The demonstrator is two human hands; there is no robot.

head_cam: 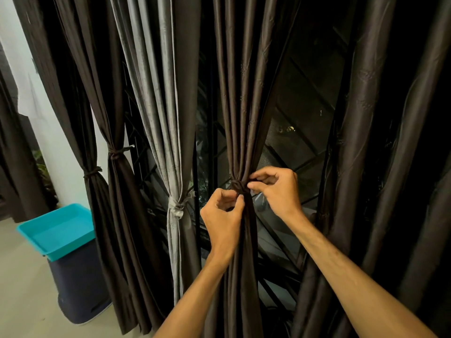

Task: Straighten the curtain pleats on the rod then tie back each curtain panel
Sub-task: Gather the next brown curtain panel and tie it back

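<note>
Pinching the tie-back knot (238, 186) with left hand (223, 215) and right hand (274, 189), any slack could let the gathered curtain panel (240, 123) spill loose.

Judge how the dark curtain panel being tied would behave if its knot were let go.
The dark curtain panel looks floppy; its deep folds suggest it would spread. Its sheen hints at slippery fabric, so the knot may loosen.

Pale floor (26, 289) under dark bin (80, 286).
</note>
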